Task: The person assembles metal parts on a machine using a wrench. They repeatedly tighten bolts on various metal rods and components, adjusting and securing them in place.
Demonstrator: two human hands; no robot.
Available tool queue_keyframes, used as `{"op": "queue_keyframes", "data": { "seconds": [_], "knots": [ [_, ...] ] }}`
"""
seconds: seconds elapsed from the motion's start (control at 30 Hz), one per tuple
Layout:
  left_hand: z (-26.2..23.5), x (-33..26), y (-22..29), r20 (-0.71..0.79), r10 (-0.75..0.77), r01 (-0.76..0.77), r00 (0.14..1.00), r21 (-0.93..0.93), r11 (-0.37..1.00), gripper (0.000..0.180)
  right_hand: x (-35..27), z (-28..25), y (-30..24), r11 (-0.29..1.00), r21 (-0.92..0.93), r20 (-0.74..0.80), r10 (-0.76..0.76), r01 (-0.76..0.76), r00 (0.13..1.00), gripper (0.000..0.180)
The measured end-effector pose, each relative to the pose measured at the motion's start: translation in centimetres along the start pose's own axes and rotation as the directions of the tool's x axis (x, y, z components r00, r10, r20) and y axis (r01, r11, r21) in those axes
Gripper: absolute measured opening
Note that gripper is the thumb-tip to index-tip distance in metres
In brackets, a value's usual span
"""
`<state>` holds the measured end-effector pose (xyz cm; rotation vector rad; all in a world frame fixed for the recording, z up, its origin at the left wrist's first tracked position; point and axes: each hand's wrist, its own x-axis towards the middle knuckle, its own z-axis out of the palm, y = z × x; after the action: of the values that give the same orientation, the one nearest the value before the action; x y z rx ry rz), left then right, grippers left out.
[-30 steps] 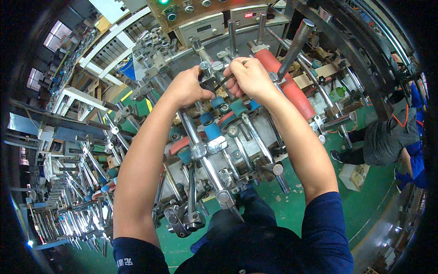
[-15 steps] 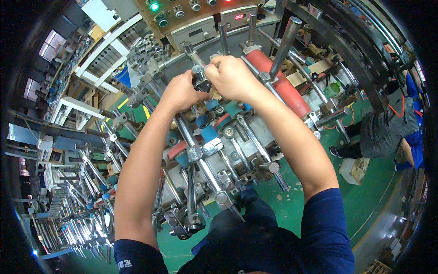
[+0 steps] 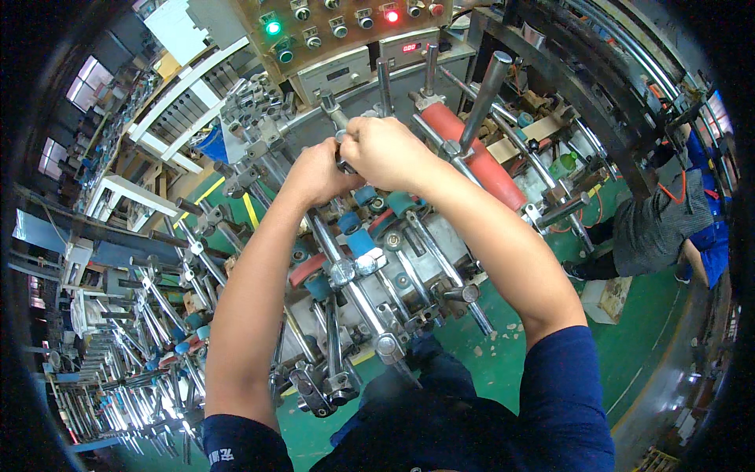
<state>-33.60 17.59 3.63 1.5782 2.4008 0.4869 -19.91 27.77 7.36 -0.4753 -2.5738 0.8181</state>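
My left hand (image 3: pixel 317 175) is closed on a metal clamp (image 3: pixel 343 164) at the far end of the machine, its thumb and fingers on either side. Right beside it, my right hand (image 3: pixel 387 156) is curled into a fist over the same clamp; whatever its fingers grip is hidden. A chrome rod (image 3: pixel 329 240) runs from below my left hand toward me. Just under my hands sit small blue rollers (image 3: pixel 365 195) and a green roller (image 3: pixel 399 204). Nearer to me, a blue roller (image 3: pixel 361 242) and a red wheel (image 3: pixel 307 270) are mounted among the rods.
Behind stands a control panel (image 3: pixel 346 20) with knobs and lit green and red lamps. A long red roller (image 3: pixel 476 153) lies right of my hands. Upright steel posts (image 3: pixel 484 102) stick up there. Metal clamps (image 3: pixel 255 106) are piled at the back left. Another person (image 3: pixel 664 216) stands at right.
My right fist has turned and shifted left, closer over the clamp and my left hand. My left fingers have drawn in. The whole view has tilted slightly, showing more of the control panel.
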Motion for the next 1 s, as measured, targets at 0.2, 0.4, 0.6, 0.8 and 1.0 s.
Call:
{"op": "queue_keyframes", "data": {
  "seconds": [0.2, 0.4, 0.6, 0.8, 1.0],
  "knots": [
    [0.3, -0.1, 0.1, -0.005, -0.049, 0.049, 0.999, 0.02, 0.999, 0.066, -1.4, 1.2, 0.2, 0.998, 0.066, -0.098, 0.002, 0.005, 0.995, 0.029],
    [0.3, -0.2, 0.2, -0.02, 0.015, -0.014, 1.0, 0.025, 1.0, 0.051, -1.6, 2.2, 0.1, 0.995, -0.06, -0.168, -0.086, 0.077, 0.982, 0.032],
    [0.2, 0.0, -1.5, -0.048, 0.08, -0.082, 0.996, -0.041, 0.996, 0.045, 0.1, 1.8, -0.5, 0.924, -0.292, -0.262, -0.324, 0.245, 0.909, 0.025],
    [3.0, 1.3, -2.9, -0.218, 0.302, -0.356, 0.928, -0.277, 0.892, 0.058, 3.3, 3.9, 2.2, 0.811, 0.235, -0.204, -0.498, 0.536, 0.843, 0.03],
    [1.6, 0.5, -1.8, -0.025, 0.197, -0.198, 0.98, -0.226, 0.954, 0.057, 3.6, 3.5, 1.3, 0.884, 0.228, -0.016, -0.416, 0.408, 0.909, 0.029]
  ]
}}
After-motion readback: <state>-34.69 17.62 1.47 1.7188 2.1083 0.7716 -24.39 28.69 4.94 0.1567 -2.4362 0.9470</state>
